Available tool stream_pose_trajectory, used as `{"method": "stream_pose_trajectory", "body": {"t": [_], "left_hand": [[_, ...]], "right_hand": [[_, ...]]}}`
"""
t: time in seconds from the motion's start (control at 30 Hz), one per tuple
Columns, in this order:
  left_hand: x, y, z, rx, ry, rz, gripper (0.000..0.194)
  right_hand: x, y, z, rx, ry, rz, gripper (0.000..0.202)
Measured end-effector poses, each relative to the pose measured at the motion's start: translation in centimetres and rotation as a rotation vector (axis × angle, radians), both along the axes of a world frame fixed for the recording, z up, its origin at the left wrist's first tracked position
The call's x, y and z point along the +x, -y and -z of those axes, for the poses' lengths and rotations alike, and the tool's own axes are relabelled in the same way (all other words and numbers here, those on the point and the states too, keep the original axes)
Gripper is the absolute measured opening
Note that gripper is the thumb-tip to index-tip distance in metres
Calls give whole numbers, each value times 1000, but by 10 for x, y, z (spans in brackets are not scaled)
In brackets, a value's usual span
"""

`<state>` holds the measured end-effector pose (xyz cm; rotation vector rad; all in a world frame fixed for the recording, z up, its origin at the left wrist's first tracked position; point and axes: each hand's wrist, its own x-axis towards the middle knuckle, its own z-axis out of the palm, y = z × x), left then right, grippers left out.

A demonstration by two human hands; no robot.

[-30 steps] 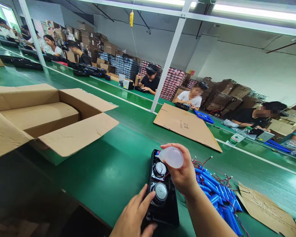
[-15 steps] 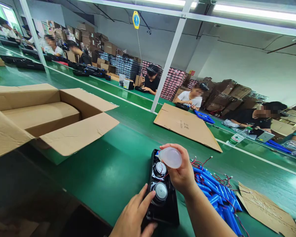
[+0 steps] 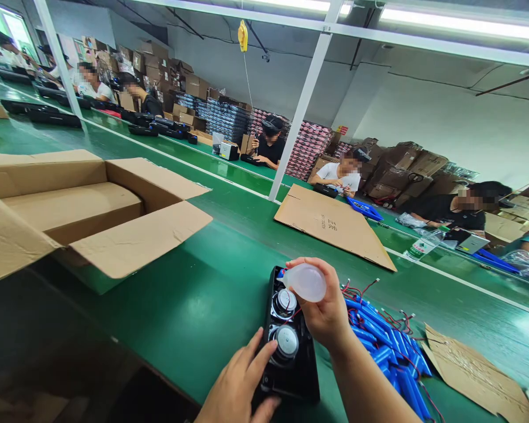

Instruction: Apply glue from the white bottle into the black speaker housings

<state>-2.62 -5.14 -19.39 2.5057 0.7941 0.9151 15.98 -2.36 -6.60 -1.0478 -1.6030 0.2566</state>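
Observation:
A black speaker housing lies open-side up on the green table, with two round silver-backed speaker drivers, the nearer driver and the farther driver, inside. My left hand grips the housing's near left side; its index finger touches the nearer driver. Closed around a translucent white squeeze bottle, my right hand holds it tilted over the housing's far end. The bottle's nozzle points left, close to a small blue part there; whether they touch, I cannot tell. A thin red wire runs beside the drivers.
Blue battery packs with red-and-black leads are heaped right of my right arm, beside a cardboard piece. An open carton stands left, and a flat cardboard sheet lies ahead. Co-workers sit across the line; a plastic bottle leans there.
Both hands, the squeeze bottle and the housing stay almost where they were. The yellow hanging tool balancer has turned on its line.

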Motion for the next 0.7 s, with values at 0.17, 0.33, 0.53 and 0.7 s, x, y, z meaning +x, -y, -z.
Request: {"method": "stream_pose_trajectory", "body": {"t": [0.17, 0.33, 0.53, 0.7], "left_hand": [[0, 1, 2, -14, 13, 1, 80], [0, 1, 2, -4, 13, 9, 79], [0, 0, 1, 25, 19, -3, 73], [1, 1, 2, 37, 28, -6, 69]], "right_hand": [[1, 2, 3, 20, -24, -7, 41], [5, 6, 3, 27, -48, 2, 41], [9, 8, 4, 31, -60, 22, 42], [12, 8, 4, 29, -69, 42, 42]]}}
